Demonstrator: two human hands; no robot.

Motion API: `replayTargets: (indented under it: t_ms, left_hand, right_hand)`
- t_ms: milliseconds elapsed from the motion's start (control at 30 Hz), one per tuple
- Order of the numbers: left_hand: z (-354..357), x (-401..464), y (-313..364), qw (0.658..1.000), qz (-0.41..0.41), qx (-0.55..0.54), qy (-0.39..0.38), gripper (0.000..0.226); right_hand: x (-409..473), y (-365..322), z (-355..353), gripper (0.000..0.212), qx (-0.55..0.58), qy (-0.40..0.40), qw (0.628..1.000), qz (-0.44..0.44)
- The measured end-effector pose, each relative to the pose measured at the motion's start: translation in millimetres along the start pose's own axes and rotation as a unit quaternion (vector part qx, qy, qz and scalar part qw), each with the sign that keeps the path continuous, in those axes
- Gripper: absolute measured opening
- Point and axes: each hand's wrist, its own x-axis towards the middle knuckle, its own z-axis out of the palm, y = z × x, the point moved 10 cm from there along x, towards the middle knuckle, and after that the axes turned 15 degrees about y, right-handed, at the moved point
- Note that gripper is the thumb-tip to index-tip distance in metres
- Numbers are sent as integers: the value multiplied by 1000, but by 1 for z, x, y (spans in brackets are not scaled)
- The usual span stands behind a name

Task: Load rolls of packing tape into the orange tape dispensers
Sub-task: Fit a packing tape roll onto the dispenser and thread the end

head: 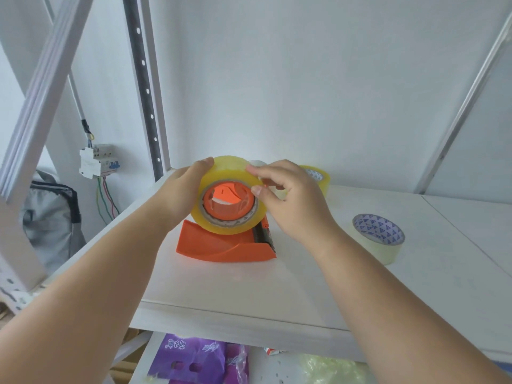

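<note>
An orange tape dispenser [221, 249] stands on the white shelf [249, 289], its toothed blade end pointing right. A yellowish clear tape roll [221, 173] sits around the dispenser's orange hub. My left hand [180, 195] grips the roll's left side. My right hand [288, 198] pinches the roll's right edge with thumb and fingers. A second clear roll [318, 176] lies behind my right hand, partly hidden. A third roll with a blue-patterned core [379, 239] lies flat to the right.
A perforated metal upright [146, 87] and a slanted white beam [41, 87] rise at the left. A breaker box with wires [97, 162] hangs on the wall. Purple packets [199, 358] lie on the lower shelf.
</note>
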Motion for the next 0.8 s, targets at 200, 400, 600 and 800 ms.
replayTargets:
  t_ms: [200,400,600,800]
  left_hand:
    - [-7,5,-13,999,33,-31,-13,50]
    - [-8,2,-37,999,-6,-46,-27,56]
    - [-18,4,-16,994,65,-85,-33,31]
    - [-18,5,13,994,100,-7,-31,42]
  right_hand:
    - [-7,-3,26,30,-3,-32,999,1]
    - [-12,2,39,30,5,-62,997,34]
    - [-9,34,14,25,21,-28,989,144]
    - [-20,48,24,26,23,-120,968,220]
